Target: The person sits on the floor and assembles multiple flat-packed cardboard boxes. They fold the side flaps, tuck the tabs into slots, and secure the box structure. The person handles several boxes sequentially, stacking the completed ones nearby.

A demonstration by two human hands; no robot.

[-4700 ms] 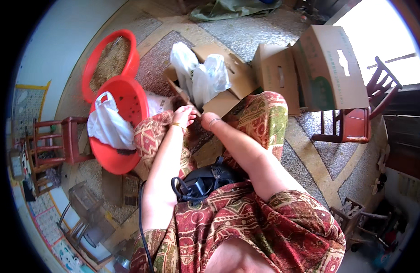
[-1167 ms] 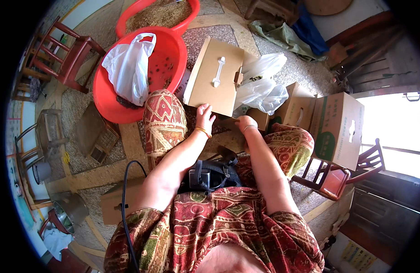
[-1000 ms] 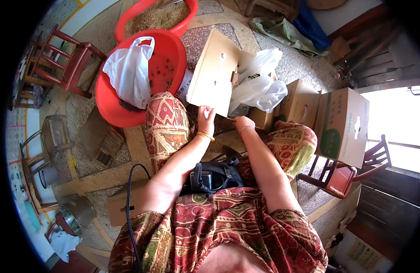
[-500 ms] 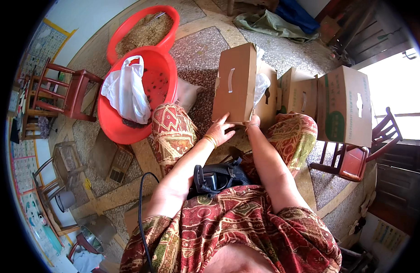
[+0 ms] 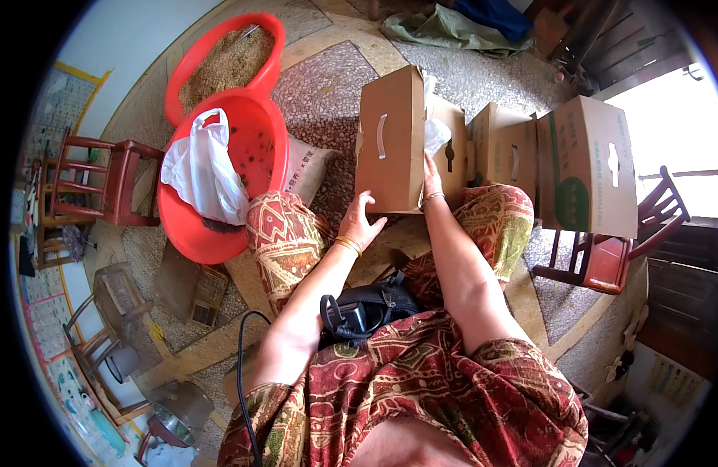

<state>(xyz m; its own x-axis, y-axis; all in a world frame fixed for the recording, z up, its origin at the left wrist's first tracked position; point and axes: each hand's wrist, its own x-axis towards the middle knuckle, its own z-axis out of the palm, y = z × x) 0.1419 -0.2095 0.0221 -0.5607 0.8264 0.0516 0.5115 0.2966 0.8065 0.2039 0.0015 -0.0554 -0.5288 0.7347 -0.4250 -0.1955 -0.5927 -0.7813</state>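
Observation:
A brown cardboard box (image 5: pixel 392 140) with a pale strap handle stands between my knees. Translucent white plastic (image 5: pixel 436 135) sticks out along its right side. My left hand (image 5: pixel 360 225) is at the box's lower left corner, thumb and fingers apart, with nothing in it. Along the right side, my right hand (image 5: pixel 432 184) lies with fingers stretched upward, its tips by the plastic; part of that hand is seen edge-on. Behind it is another brown panel (image 5: pixel 454 167) with a dark handle slot; whether it belongs to the same box I cannot tell.
To the left, a red basin (image 5: pixel 279 159) holds a white plastic bag (image 5: pixel 207 171) and dark bits; a second red basin (image 5: pixel 275 62) behind holds grainy material. A printed sack (image 5: pixel 308 167) lies beside them. More cartons (image 5: pixel 588 167) stand right, one on a red chair (image 5: pixel 604 268).
My left hand has come down off the box's lower edge, and its fingers have spread. My right hand has slid up the right side toward the plastic. The view has shifted slightly.

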